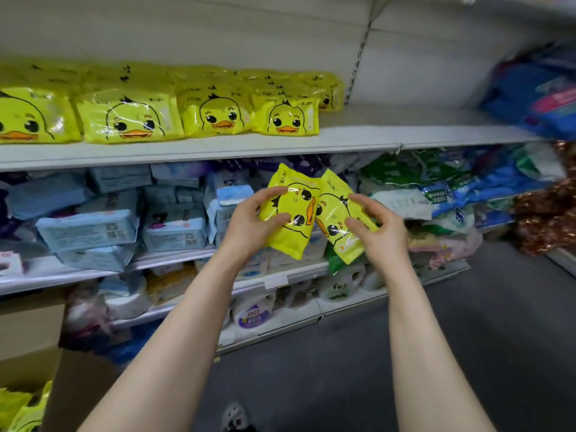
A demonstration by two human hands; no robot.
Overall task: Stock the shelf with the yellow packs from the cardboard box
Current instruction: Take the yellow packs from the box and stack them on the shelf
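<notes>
Bare forearms [174, 332] fill the near foreground, both stretched up toward the shelving. To the fingers now: the left hand [249, 222] has its fingers curled onto the face of a yellow duck pack [290, 226], gripping it by the left edge. The right hand [378, 229] does the same with a second duck pack [335, 235], fingers hooked over its right edge. Both packs are turned sideways and tilted. They overlap in the middle, the left-hand one lying over the edge of the other. They're held in the air in front of the middle shelves, just below the upper shelf [218, 149].

Up on that shelf, a row of stocked yellow packs [131, 120] stands upright, duck faces forward and several deep, running from the left edge of view to about the middle. Behind the hands, pale blue packets [87, 229] are piled on the shelf below, with green bags [402, 173] to their right. Dark blue bags [536, 95] sit blurred at upper right. At lower left, the cardboard box [31, 325] stands open with more yellow packs [18, 406] inside. There's grey floor [311, 369] below and a shoe [233, 416] at the bottom edge.
</notes>
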